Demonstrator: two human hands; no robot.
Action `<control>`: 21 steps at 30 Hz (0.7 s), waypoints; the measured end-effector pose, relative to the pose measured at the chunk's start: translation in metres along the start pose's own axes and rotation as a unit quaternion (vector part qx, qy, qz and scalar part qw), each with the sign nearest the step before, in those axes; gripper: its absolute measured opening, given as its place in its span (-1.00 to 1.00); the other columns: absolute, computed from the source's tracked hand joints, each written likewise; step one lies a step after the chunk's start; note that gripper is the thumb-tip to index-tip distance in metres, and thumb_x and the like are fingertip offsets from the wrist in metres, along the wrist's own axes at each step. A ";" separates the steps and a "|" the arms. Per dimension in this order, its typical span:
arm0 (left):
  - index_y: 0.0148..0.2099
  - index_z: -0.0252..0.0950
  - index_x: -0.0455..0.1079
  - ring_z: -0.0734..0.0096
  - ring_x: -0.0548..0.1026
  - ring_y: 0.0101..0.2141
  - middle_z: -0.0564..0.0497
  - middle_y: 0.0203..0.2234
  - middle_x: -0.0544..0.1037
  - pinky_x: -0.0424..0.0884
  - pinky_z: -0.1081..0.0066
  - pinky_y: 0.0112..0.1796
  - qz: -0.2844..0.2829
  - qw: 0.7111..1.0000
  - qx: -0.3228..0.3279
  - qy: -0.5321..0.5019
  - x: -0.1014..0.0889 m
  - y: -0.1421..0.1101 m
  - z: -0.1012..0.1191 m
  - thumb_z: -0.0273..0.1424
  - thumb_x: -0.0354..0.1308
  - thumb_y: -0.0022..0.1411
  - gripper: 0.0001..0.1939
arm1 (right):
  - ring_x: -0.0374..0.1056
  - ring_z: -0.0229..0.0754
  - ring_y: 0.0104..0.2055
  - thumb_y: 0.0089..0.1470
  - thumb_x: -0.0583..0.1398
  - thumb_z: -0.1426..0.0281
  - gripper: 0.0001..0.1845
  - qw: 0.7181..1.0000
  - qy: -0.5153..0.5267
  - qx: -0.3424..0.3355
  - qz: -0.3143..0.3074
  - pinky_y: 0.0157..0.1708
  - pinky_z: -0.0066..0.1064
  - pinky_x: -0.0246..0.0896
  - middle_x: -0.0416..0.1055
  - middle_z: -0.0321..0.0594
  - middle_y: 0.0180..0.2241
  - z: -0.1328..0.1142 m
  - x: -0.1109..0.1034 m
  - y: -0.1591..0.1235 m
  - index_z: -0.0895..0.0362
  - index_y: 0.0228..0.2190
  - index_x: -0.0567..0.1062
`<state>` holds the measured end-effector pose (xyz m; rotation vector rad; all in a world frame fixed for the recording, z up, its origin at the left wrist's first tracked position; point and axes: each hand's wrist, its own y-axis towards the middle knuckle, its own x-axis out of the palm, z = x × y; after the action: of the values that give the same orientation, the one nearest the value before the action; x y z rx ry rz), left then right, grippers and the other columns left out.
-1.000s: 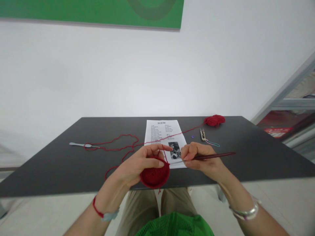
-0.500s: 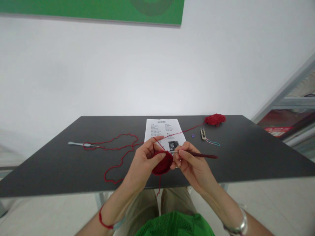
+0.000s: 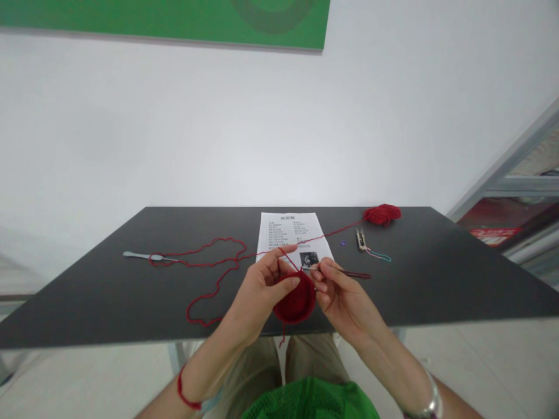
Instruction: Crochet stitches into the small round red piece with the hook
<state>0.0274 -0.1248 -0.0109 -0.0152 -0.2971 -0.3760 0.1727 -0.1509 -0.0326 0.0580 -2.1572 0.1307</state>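
A round red crochet piece [image 3: 296, 304] with a raised edge hangs between my hands near the table's front. My left hand [image 3: 266, 285] pinches its upper left edge, and working yarn runs over the raised index finger. In my right hand [image 3: 336, 285] is a crochet hook [image 3: 357, 274] with a dark reddish handle; its metal tip meets the piece's top edge, where a loop of yarn shows. A short yarn tail dangles below the piece. The red yarn ball [image 3: 382, 215] lies at the back right, its strand leading across to my left hand.
A printed sheet [image 3: 275, 228] lies behind my hands on the dark table [image 3: 419, 273]. To the right are a small purple ring [image 3: 343, 242] and thread snips [image 3: 361, 239] with a cord. At left, a second hook [image 3: 142, 255] lies with loose red yarn [image 3: 213, 291].
The crochet piece has tilted so more of its inner face shows and sits slightly lower and right. The hook's handle has swung a little, its end now higher and further left.
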 end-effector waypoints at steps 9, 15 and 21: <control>0.18 -0.40 0.26 0.58 0.36 -0.53 0.15 -0.54 0.46 0.23 0.52 -0.49 0.011 1.000 0.004 0.022 0.000 -0.002 0.005 -0.53 0.30 -0.03 -0.32 | 0.34 -0.36 -0.59 -0.05 0.34 0.45 -0.85 0.967 -0.188 -0.142 -0.095 -0.63 -0.54 0.40 0.41 -0.38 -0.54 -0.008 -0.002 -0.002 0.13 -0.51 0.46; 0.15 -0.42 0.28 0.59 0.36 -0.55 0.16 -0.57 0.46 0.21 0.53 -0.51 0.021 1.000 0.008 0.014 0.001 -0.002 0.006 -0.54 0.30 -0.05 -0.33 | 0.38 -0.34 -0.55 0.01 0.29 0.49 -0.88 0.929 -0.276 -0.208 -0.135 -0.56 -0.48 0.43 0.39 -0.38 -0.51 -0.013 -0.012 -0.001 0.11 -0.47 0.45; 0.15 -0.40 0.29 0.58 0.35 -0.58 0.14 -0.57 0.47 0.20 0.53 -0.54 0.025 1.000 -0.003 -0.007 0.003 -0.004 0.004 -0.51 0.30 -0.05 -0.34 | 0.42 -0.35 -0.46 0.09 0.21 0.57 -0.85 0.853 -0.412 -0.296 -0.122 -0.46 -0.52 0.40 0.39 -0.36 -0.41 -0.007 -0.017 -0.010 0.07 -0.41 0.42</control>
<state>0.0273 -0.1289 -0.0069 -0.0305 -0.3093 -0.3276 0.1893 -0.1605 -0.0418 0.0314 -2.9130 -0.8571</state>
